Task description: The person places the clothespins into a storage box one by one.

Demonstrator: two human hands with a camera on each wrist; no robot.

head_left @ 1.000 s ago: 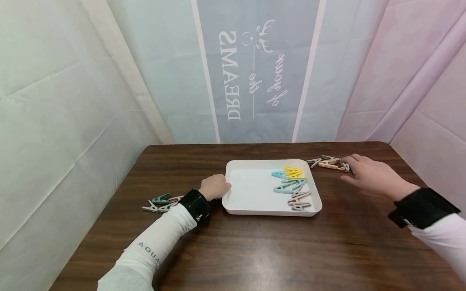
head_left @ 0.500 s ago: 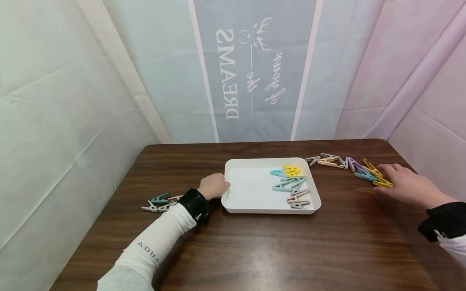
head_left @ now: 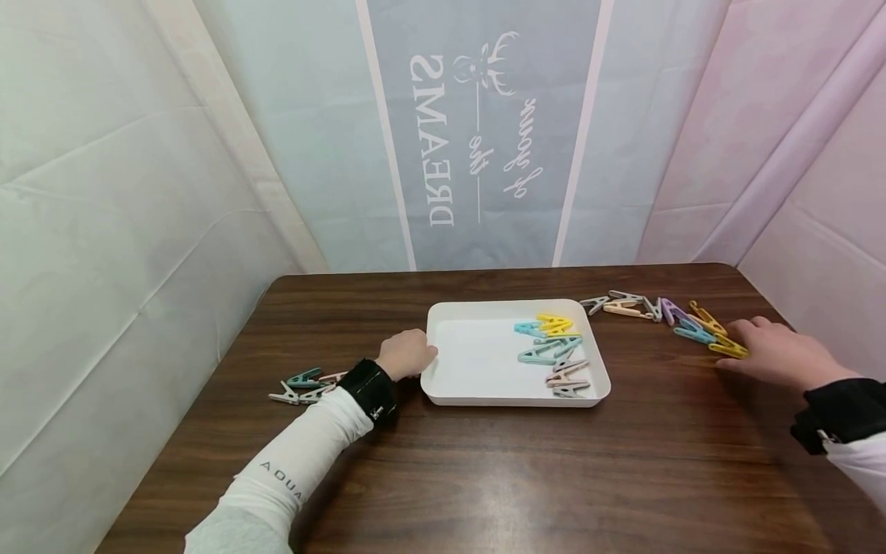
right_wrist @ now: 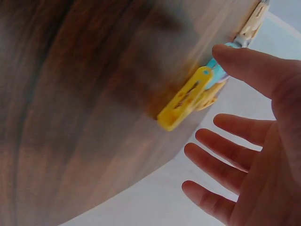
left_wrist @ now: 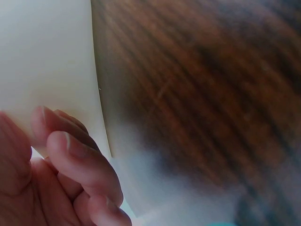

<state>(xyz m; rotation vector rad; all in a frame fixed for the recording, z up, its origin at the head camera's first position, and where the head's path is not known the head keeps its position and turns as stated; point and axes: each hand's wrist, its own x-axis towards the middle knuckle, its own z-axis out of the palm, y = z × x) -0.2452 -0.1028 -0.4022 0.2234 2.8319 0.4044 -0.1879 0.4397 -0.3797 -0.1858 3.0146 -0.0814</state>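
Observation:
My left hand (head_left: pixel 407 354) grips the left rim of a white tray (head_left: pixel 477 362); in the left wrist view its fingers (left_wrist: pixel 80 150) curl at the tray's edge. Yellow, blue, mint, pink and grey clothespins (head_left: pixel 554 354) lie along the tray's right side. Over at the right, my right hand (head_left: pixel 782 354) is beside a yellow clothespin (head_left: pixel 728 348). Seen from the right wrist, its fingers (right_wrist: pixel 225 146) are spread and the thumb reaches past that yellow clothespin (right_wrist: pixel 186 100). Nothing is held there.
A string of clothespins (head_left: pixel 626 309) in grey, peach, purple, blue and orange runs from the tray's far right corner toward my right hand. On the left, a small pile of clothespins (head_left: pixel 304 388) lies by my forearm. A fabric backdrop (head_left: pixel 484 231) stands behind the dark wooden table (head_left: pixel 505 477).
My right hand has moved right, from over the grey and peach clothespins to the yellow one, uncovering several clothespins. My left hand has stayed at the tray's rim.

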